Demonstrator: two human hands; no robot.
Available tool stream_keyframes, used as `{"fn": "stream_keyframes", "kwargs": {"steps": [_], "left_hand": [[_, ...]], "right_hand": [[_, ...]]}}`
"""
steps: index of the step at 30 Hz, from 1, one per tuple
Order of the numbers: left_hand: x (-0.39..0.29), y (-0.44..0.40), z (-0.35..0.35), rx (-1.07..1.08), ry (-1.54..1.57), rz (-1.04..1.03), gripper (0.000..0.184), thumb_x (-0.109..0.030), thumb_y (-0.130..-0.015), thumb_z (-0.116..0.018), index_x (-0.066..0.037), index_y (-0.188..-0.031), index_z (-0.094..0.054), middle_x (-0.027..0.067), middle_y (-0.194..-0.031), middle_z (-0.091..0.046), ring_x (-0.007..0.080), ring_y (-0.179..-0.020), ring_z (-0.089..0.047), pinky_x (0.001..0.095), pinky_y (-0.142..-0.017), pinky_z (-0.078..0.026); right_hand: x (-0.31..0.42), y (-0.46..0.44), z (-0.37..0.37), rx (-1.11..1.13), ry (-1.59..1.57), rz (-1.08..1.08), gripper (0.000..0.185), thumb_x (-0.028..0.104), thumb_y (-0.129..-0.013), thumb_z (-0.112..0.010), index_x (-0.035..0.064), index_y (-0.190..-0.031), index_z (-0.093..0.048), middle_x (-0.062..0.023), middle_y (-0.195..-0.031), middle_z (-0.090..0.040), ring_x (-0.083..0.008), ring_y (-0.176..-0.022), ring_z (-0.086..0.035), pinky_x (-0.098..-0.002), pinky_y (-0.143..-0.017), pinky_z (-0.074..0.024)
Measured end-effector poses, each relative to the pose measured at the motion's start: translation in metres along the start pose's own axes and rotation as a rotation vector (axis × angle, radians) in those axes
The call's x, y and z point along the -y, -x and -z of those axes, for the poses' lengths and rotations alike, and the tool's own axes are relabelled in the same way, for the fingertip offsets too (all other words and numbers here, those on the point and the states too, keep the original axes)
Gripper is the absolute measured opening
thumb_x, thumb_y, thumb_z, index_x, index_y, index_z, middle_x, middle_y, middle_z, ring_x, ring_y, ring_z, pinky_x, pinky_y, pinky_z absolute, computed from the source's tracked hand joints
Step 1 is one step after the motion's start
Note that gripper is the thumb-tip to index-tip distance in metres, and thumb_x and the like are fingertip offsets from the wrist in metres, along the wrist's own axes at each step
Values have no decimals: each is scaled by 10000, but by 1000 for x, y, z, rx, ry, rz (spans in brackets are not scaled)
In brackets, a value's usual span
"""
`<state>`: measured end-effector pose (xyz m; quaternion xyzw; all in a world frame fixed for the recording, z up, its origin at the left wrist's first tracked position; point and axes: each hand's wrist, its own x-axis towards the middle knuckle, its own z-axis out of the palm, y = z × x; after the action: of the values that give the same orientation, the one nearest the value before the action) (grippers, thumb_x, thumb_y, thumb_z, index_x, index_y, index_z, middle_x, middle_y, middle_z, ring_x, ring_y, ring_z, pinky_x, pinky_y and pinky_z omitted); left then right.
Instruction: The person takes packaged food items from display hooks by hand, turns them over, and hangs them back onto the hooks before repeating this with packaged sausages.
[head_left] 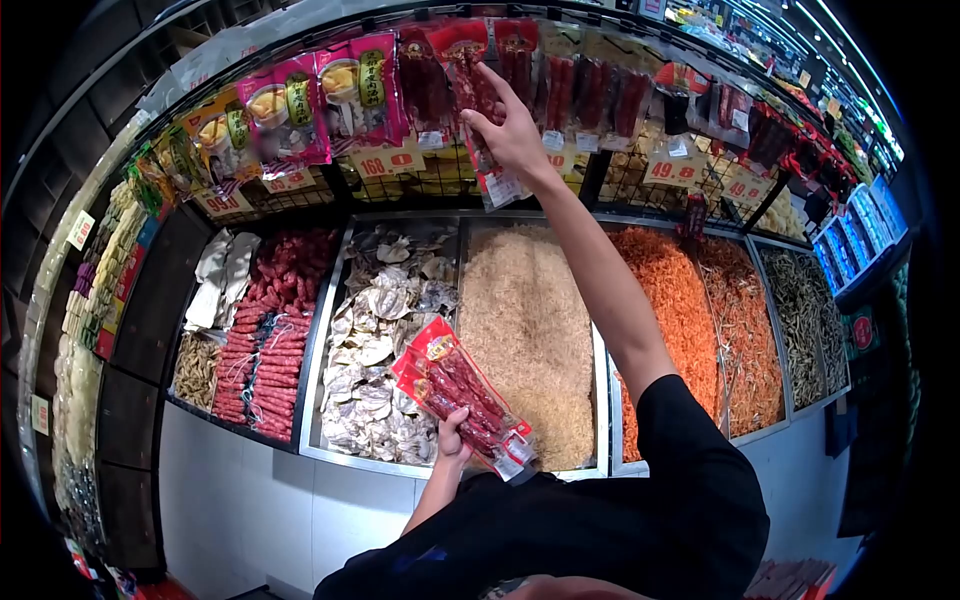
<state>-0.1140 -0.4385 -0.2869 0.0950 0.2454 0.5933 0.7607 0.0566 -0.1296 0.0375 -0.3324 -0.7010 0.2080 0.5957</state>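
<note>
My left hand (453, 437) is closed on the lower left edge of a clear-and-red vacuum pack of dried sausages (462, 392). This pack is held tilted over the bins, in front of the dried fish and the small pale dried shrimp. My right hand (512, 135) is raised to the hanging rack. Its thumb and index finger are apart against the front of another red-topped sausage pack (466, 72). That pack's lower end, with a white label, shows below the hand. The right hand's other fingers are mostly hidden.
Pink snack bags (362, 90) hang left of the raised hand, and more sausage packs (600, 95) hang right. Below are bins of loose sausages (275, 350), flat dried fish (365, 320), pale shrimp (520, 300) and orange shrimp (660, 300). Price signs (388, 162) line the rack.
</note>
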Motion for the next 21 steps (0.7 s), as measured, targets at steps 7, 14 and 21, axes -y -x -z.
{"fn": "stream_keyframes", "kwargs": {"steps": [7, 14, 21], "left_hand": [[5, -3, 12, 17, -11, 3, 554, -108, -788, -584, -8, -1306, -413, 165, -1159, -581, 325, -1055, -597, 482, -953, -481], [0, 2, 1, 0, 8, 0, 537, -109, -789, -586, -14, -1293, -427, 147, -1150, -586, 310, -1051, -600, 471, -955, -482], [0, 1, -2, -4, 34, 25, 508, -82, -787, -597, -16, -1268, -448, 133, -1110, -598, 290, -1013, -615, 455, -927, -502]], "right_hand": [[-3, 6, -8, -20, 50, -38, 649, 169, -876, -649, 157, -1449, -345, -115, -1383, -475, -216, -1168, -533, -347, -995, -421], [10, 7, -9, -47, 61, 67, 654, 195, -871, -634, 146, -1448, -331, -131, -1448, -403, -319, -1307, -416, -424, -1076, -355], [8, 7, -10, -44, 84, 65, 648, 192, -869, -664, 147, -1440, -360, -125, -1422, -439, -249, -1256, -476, -368, -1052, -374]]}}
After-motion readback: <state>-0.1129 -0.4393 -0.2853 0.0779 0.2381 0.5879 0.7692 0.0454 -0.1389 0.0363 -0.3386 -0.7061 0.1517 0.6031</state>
